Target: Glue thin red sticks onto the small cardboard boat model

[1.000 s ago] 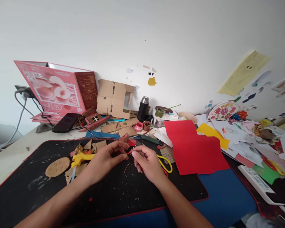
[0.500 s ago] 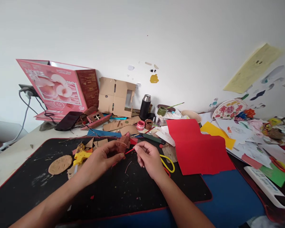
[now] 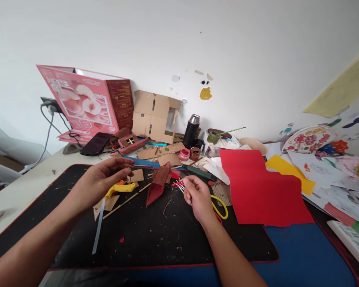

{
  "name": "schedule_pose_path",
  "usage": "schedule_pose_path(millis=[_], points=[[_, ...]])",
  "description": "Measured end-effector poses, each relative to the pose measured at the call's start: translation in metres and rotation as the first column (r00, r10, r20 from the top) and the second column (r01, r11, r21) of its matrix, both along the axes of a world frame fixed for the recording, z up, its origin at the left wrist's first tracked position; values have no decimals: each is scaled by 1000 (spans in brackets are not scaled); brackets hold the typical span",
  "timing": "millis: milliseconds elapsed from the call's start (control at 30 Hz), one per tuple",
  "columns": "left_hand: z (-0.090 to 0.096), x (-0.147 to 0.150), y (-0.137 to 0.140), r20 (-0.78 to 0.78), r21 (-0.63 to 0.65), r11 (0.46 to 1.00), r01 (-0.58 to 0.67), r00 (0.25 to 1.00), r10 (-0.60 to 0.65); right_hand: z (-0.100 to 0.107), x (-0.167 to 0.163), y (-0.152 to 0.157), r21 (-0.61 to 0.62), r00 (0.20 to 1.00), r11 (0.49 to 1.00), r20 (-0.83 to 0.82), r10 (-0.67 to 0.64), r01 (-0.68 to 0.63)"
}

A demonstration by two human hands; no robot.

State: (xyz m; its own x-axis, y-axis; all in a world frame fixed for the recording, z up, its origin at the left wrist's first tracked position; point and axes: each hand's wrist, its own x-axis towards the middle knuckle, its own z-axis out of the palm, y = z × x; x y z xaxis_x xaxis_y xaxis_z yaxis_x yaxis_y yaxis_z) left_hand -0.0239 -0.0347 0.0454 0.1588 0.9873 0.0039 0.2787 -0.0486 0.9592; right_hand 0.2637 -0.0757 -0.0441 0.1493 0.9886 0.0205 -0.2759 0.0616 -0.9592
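Note:
My left hand (image 3: 103, 179) hovers over the left part of the black mat, fingers curved and apart, with nothing seen in it. Just below it lies a yellow glue gun (image 3: 121, 189), a translucent glue stick (image 3: 98, 229) trailing from its back. Between the thumb and fingers of my right hand (image 3: 199, 197) are thin red sticks (image 3: 178, 183); how many is hard to make out. White sticks (image 3: 181, 188) show beside those fingertips. Between the hands sits a brown-and-red painted cardboard piece, boat-like in shape (image 3: 158, 185). Yellow-handled scissors (image 3: 223, 207) lie partly behind my right wrist.
Thin wooden sticks (image 3: 126, 201) cross the mat (image 3: 155, 243). Red paper (image 3: 263, 191) covers its right side. Behind stand a black thermos (image 3: 191, 131), paint jars (image 3: 184, 154), a cardboard sheet (image 3: 152, 113) and a pink box (image 3: 86, 101). A phone (image 3: 95, 144) lies back left.
My left hand has moved left, away from my right hand, to above the glue gun. My right hand keeps its pinch on the red sticks. The view has shifted slightly left.

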Motion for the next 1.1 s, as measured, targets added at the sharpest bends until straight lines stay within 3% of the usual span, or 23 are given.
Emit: schedule_pose_path(millis=[267, 433, 633, 800, 933, 1100], points=[[-14, -5, 0, -29, -31, 999, 16, 999, -17, -8, 4, -3, -25, 998, 999, 67, -21, 22], [-34, -1, -4, -184, 97, 991, 94, 980, -75, -5, 1, -5, -35, 984, 999, 176, 10, -4], [-52, 22, -30, -454, 224, 934, 278, 878, -153, -5, 0, -6, -25, 982, 999, 189, -17, 22], [-63, 35, -41, -644, 269, 874, 406, 750, -150, -7, -3, -6, -19, 980, 1000, 199, -15, 19], [-70, 36, -41, -725, 275, 841, 466, 675, -137, -7, -4, -7, -15, 982, 999, 189, -25, 28], [-78, 33, -40, -762, 299, 828, 474, 641, -91, -4, -3, -8, -5, 982, 999, 182, -50, 51]])
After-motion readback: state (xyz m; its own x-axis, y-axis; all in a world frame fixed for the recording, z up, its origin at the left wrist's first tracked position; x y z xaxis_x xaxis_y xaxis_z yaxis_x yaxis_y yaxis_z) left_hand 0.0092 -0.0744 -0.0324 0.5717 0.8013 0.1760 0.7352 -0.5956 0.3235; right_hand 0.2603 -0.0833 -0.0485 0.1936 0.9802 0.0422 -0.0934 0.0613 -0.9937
